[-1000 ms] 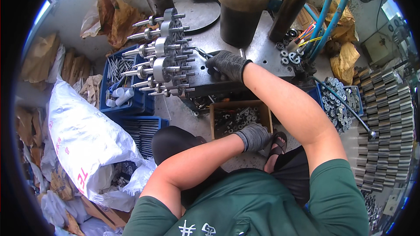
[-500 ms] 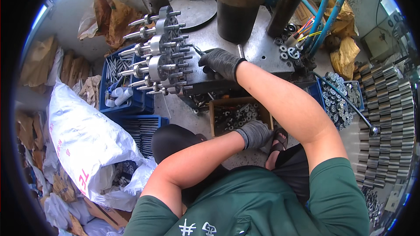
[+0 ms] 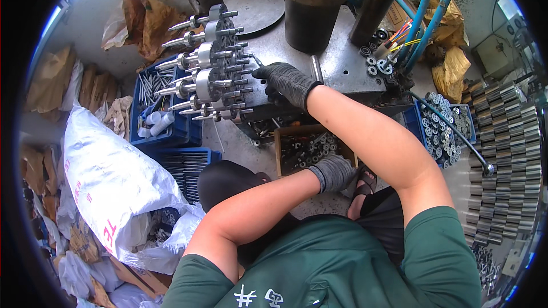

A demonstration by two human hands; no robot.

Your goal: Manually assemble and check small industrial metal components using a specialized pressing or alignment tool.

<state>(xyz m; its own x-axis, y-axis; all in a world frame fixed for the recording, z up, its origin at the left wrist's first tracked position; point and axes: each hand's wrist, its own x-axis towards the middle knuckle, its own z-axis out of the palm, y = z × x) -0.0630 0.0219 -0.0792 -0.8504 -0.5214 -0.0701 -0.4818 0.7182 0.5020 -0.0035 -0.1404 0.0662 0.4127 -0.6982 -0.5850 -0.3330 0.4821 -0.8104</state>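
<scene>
My right hand [image 3: 285, 84], in a dark grey glove, is closed over the front edge of the steel press table. From its fingertips a thin bent metal rod [image 3: 256, 60] points toward the shafts. Just left of it, rotors on shafts [image 3: 209, 56] lie stacked in a column at the table's left edge, their ends sticking out both ways. My left hand [image 3: 334, 173], in a lighter grey glove, is curled closed beside the right corner of a wooden box [image 3: 278, 154] of small metal parts. Whatever its fingers may hold is hidden.
A heavy steel cylinder [image 3: 313, 14] stands on the table [image 3: 354, 68] between columns. Blue hoses [image 3: 435, 17] hang at the right. Blue crates [image 3: 191, 131] of rods stand left, near a white sack [image 3: 117, 177]. Stacked metal cylinders [image 3: 508, 159] line the right side.
My right hand has shifted slightly left, and the bent rod's tip now shows more clearly beside the shafts. The left hand stays closed by the box.
</scene>
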